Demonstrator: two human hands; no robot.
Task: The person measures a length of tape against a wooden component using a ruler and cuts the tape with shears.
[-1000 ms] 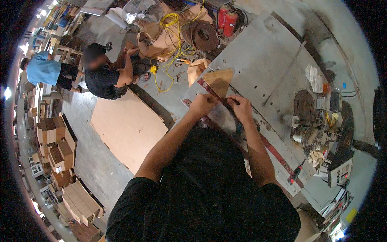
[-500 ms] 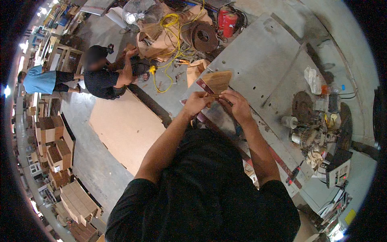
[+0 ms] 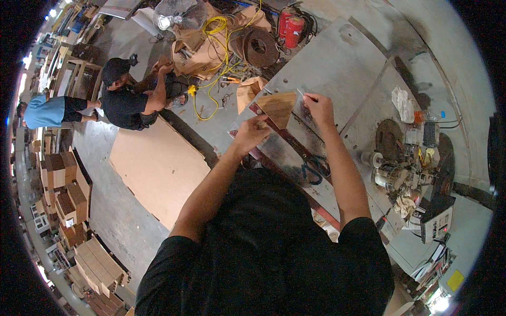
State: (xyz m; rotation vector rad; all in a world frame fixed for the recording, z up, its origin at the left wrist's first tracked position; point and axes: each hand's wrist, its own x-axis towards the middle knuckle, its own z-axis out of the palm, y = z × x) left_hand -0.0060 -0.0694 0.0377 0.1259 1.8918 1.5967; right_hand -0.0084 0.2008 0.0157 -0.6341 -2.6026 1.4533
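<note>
On the grey metal worktable (image 3: 342, 58) lies a flat, angular piece of brown wood (image 3: 279, 109) near the left edge. My left hand (image 3: 252, 135) is just below it, fingers curled together; whatever they pinch is too small to make out. To the right of the wood my right hand (image 3: 320, 108) is raised over the table, closed on a thin stick-like tool whose pale tip (image 3: 300, 92) points up and left. Blue-handled scissors (image 3: 315, 170) lie near the table's front edge, below my right hand.
Red fire extinguishers (image 3: 289, 29), a yellow cord (image 3: 215, 26) and a clear fan (image 3: 179, 15) stand beyond. A machine with bottles (image 3: 406, 174) is at the right. A crouching person in black (image 3: 124, 102) works at the left beside a cardboard sheet (image 3: 158, 168).
My hands have parted. The right moved up and right with the thin tool, while the left dropped slightly. The wood and scissors now show more fully between my arms.
</note>
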